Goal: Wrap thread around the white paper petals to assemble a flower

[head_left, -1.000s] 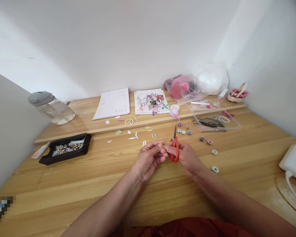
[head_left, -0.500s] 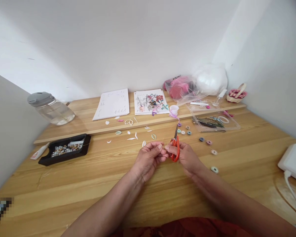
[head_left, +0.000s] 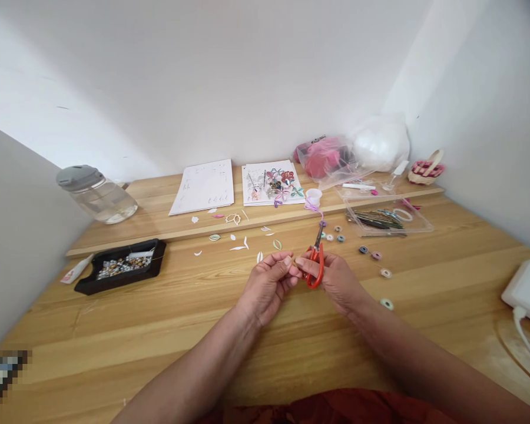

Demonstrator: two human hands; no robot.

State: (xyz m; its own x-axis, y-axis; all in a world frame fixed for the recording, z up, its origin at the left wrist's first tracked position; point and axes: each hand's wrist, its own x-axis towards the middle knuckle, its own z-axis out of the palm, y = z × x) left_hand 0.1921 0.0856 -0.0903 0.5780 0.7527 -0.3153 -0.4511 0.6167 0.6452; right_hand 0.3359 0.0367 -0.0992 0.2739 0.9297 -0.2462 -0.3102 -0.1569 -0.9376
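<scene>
Over the middle of the wooden desk my two hands come close together. Red-handled scissors [head_left: 317, 265] hang in my right hand [head_left: 331, 272], blades pointing away from me and looking closed. The thumb and forefinger of that hand also pinch toward my left hand [head_left: 271, 277]. My left fingers are closed in a pinch on something too small to make out. Just beyond lie white leaf-shaped cut-outs [head_left: 239, 248] and a green-edged leaf outline [head_left: 277, 244]. Small thread bobbins [head_left: 363, 250] are scattered to the right of the scissors.
A black tray of beads [head_left: 123, 268] and a water bottle [head_left: 97, 194] stand at left. On the raised shelf are paper sheets [head_left: 203, 185], wire flowers [head_left: 282, 185], a white cup [head_left: 313, 197] and a small basket [head_left: 426, 169]. A clear tool box [head_left: 417, 224] sits right; a white device [head_left: 527, 291] lies farther right.
The view has shifted slightly, so everything sits a little to the right. My hands keep almost the same pose, with the scissors still in the right one.
</scene>
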